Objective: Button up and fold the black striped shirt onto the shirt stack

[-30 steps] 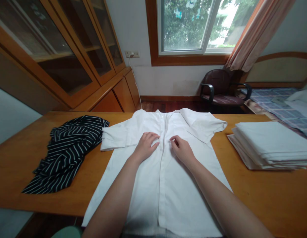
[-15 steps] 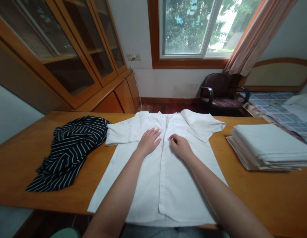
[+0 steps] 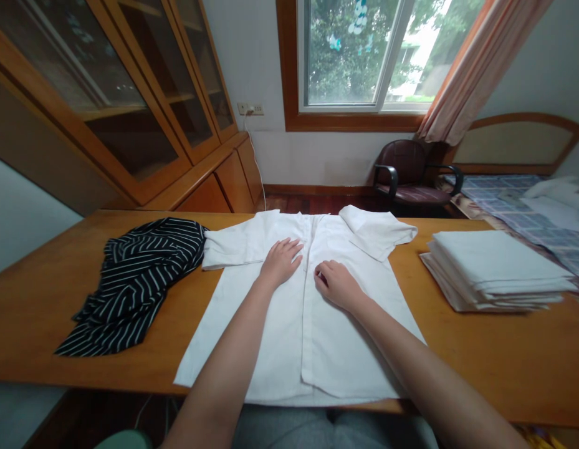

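Observation:
A white short-sleeved shirt [image 3: 364, 349] lies spread front side up, its collar end away from me and its hem at the near table edge. My left hand [image 3: 282, 260] rests flat on the shirt's left front, beside the placket, with its fingers spread. My right hand [image 3: 338, 284] is closed on the other side of the placket, its fingers curled with the tips at the placket edge. Whatever those fingers may hold is hidden. Left of the shirt, a black-and-white striped garment [image 3: 139, 280] lies crumpled, close against the sleeve.
A stack of folded white cloth [image 3: 495, 268] sits on the right of the wooden table [image 3: 467, 362]. Beyond the table are a glass-door cabinet [image 3: 191, 165], an armchair [image 3: 408, 168] and a bed [image 3: 513, 202]. A green rounded object [image 3: 123, 439] shows at the bottom left.
My right hand has slid a little down the placket towards me, its fingers still curled. My left hand stays flat in about the same place. The view has shifted slightly.

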`<state>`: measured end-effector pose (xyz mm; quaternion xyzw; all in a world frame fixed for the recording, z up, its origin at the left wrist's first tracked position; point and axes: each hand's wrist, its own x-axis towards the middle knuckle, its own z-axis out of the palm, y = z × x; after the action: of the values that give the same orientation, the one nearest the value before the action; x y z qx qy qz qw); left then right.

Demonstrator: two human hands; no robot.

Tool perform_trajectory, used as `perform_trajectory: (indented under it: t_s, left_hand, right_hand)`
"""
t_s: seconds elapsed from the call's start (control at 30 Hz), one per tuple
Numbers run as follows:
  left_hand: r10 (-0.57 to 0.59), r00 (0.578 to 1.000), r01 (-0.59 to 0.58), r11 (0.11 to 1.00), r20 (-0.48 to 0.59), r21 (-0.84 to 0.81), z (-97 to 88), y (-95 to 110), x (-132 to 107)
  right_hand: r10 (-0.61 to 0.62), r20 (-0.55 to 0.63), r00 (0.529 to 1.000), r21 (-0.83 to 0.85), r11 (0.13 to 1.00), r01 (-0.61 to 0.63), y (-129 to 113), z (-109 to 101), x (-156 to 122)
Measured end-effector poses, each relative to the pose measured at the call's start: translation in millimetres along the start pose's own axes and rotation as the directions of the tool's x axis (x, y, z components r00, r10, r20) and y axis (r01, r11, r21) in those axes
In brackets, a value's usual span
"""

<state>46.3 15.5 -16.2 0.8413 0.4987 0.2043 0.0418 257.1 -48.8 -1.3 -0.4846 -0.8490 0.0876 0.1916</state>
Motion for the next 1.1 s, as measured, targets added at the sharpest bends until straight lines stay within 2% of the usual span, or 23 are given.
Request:
perform_trajectory:
  t_s: [0.2, 0.37, 0.43, 0.53, 0.67, 0.73, 0.93, 1.1]
  left_hand:
    - [-0.009, 0.993, -0.001, 0.997, -0.114, -0.08, -3.7, -0.7, -1.9]
    - [0.017, 0.989, -0.05, 0.974, -0.147, -0.222, -14.2, 2.8, -8.7]
    - [-0.005, 0.995, -0.022, 0.962, -0.098, -0.274, -19.9, 7.8, -15.6]
    - [-0.018, 0.999, 0.032, 0.936, 0.043, -0.351, -29.0, 18.7, -31.0]
    - [0.002, 0.972, 0.098, 0.906, 0.236, -0.412, -40.5, 35.6, -56.3]
    - [0.02, 0.956, 0.113, 0.895, 0.293, -0.431, -45.1, 44.6, -68.5]
    - [-0.028, 0.96, 0.14, 0.909, 0.278, -0.393, -50.1, 68.2, -94.1]
    - [-0.083, 0.973, 0.156, 0.924, 0.217, -0.349, -45.1, 74.6, -102.1]
  right_hand:
    - [-0.091, 0.044, 0.995, 0.003, 0.996, 0.091, -9.7, -9.0, -32.3]
    - [-0.094, 0.057, 0.994, -0.006, 0.995, 0.095, -10.3, -12.3, -38.6]
    - [-0.093, 0.055, 0.994, -0.017, 0.995, 0.095, -10.2, -12.1, -37.4]
    - [-0.095, 0.053, 0.994, -0.016, 0.995, 0.096, -10.1, -11.0, -35.9]
    - [-0.092, 0.046, 0.995, 0.002, 0.996, 0.092, -9.4, -9.3, -35.4]
    - [-0.09, 0.042, 0.995, 0.006, 0.996, 0.09, -9.1, -8.7, -35.4]
    - [-0.094, 0.027, 0.995, -0.003, 0.996, 0.094, -9.1, -7.9, -35.3]
    - [-0.083, 0.032, 0.996, 0.023, 0.996, 0.082, -10.7, -11.1, -36.1]
